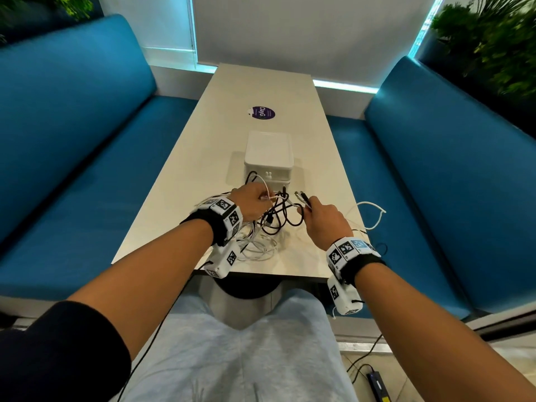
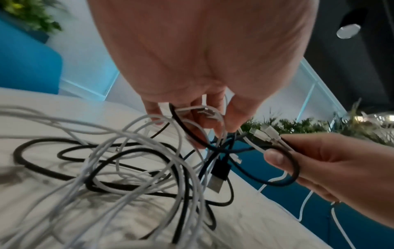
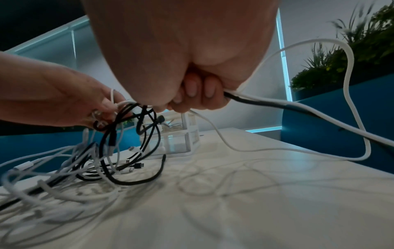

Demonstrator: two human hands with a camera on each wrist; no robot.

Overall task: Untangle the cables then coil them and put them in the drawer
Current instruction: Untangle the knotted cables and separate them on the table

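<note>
Tangled black and white cables [image 1: 269, 224] heaped on table [image 1: 319, 175] before closed drawer box [image 1: 268, 158]. Strands pinched by left hand [image 1: 252, 203]; connector ends gripped in right hand [image 1: 324, 224], fingers curled.

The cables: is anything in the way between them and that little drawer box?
Nothing separate stands between them. The cables lie right in front of the drawer box, some loops against its front. But its drawers look closed, and the cables are tangled, held by the left hand and right hand.
</note>
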